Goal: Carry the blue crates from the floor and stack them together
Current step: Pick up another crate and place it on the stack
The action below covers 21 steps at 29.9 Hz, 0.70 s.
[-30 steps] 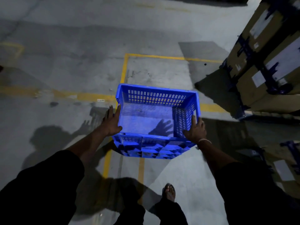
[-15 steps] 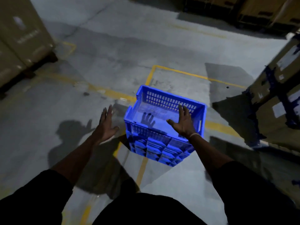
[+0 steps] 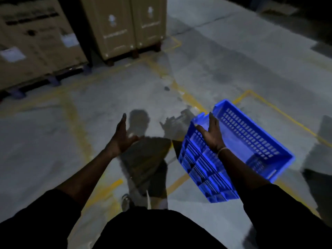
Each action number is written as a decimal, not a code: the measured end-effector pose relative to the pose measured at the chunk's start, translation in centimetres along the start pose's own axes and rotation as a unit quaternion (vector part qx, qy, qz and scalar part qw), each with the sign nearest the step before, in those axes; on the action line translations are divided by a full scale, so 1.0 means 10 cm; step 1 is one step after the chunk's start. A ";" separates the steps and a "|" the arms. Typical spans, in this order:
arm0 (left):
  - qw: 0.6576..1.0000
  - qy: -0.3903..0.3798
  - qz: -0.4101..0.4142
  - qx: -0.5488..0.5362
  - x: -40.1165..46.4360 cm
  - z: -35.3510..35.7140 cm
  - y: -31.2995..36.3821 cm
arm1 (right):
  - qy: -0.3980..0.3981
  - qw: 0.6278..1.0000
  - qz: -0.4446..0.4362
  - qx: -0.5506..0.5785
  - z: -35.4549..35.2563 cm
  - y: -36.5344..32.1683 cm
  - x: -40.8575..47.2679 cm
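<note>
Your right hand (image 3: pixel 212 136) lay over the near-left wall of the blue slatted plastic crate (image 3: pixel 251 141), which sat to your right and tilted (whether it touched the grey concrete floor (image 3: pixel 89 123) could not be told). Your left hand (image 3: pixel 121 137) hung to the crate's left, apart from it. Ahead to your left stood the tall brown cardboard boxes (image 3: pixel 125 26) on pallets. Painted yellow floor lines (image 3: pixel 186 97) ran between boxes and crate.
</note>
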<state>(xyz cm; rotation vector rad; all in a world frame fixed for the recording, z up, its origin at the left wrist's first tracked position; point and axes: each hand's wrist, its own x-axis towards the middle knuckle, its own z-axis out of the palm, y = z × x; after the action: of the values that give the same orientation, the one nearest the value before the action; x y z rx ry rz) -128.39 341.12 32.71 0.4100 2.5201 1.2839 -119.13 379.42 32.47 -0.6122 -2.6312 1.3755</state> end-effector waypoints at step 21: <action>0.921 0.307 -0.153 -0.184 -3.49 -1.84 -1.59 | -0.290 0.932 -0.215 -0.010 2.99 -2.50 -1.45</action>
<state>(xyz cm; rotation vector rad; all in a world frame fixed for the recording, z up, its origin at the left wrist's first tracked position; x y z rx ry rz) -105.10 305.55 34.30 -0.5358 2.5455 1.9131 -121.69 338.09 36.50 0.4359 -2.9378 1.5522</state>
